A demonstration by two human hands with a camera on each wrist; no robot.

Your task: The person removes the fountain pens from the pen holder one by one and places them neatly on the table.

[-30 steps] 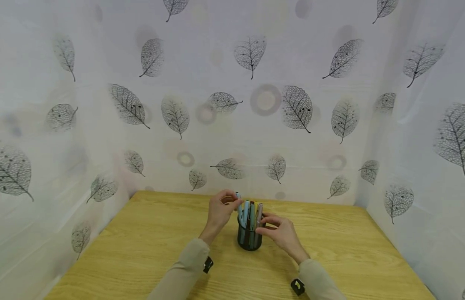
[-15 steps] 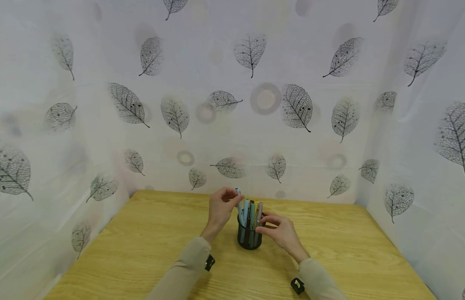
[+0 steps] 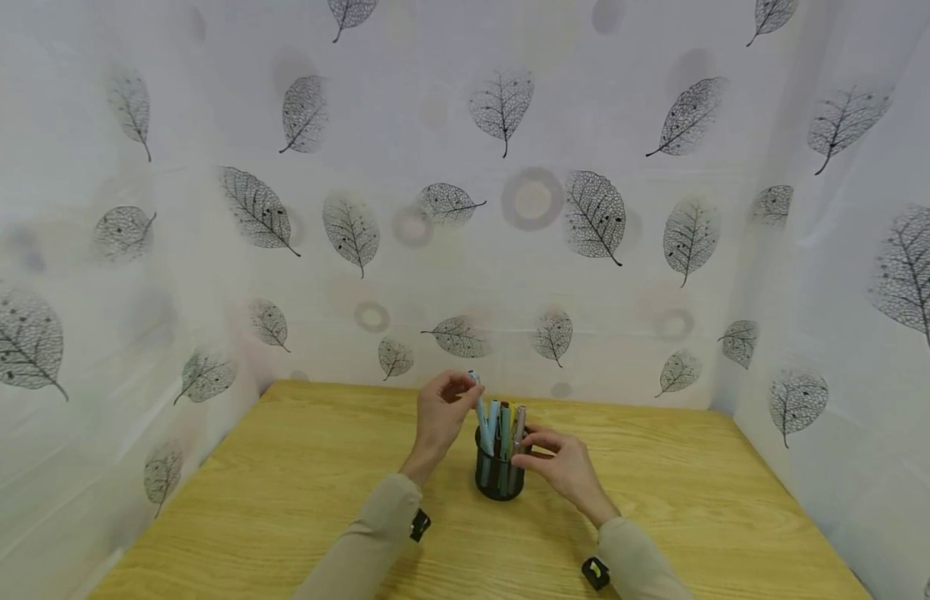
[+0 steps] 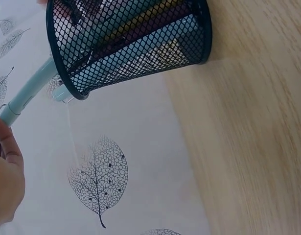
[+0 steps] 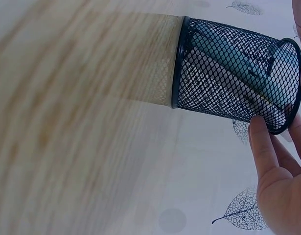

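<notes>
A black mesh pen holder (image 3: 499, 483) stands upright on the table in the head view, with several pens in it. My left hand (image 3: 439, 418) pinches a light blue pen (image 4: 35, 87) near its upper end. That pen leans to the left over the rim, its lower part still inside the mesh. My right hand (image 3: 568, 468) holds the holder's right side near the rim, thumb in front, fingers behind. In the right wrist view the fingers (image 5: 262, 144) touch the mesh by the rim. Another light blue pen (image 3: 492, 417), a green pen (image 3: 505, 423) and a greyish-pink pen (image 3: 520, 418) stick up.
The wooden table (image 3: 285, 492) reaches back to a pale curtain (image 3: 465, 275) printed with dark leaves, which also hangs along both sides. A black device (image 3: 419, 525) is strapped to the left wrist, and another black device (image 3: 596, 572) to the right wrist.
My left hand has risen slightly, drawing the light blue pen a little further up out of the holder. The right hand and the holder have stayed in place.
</notes>
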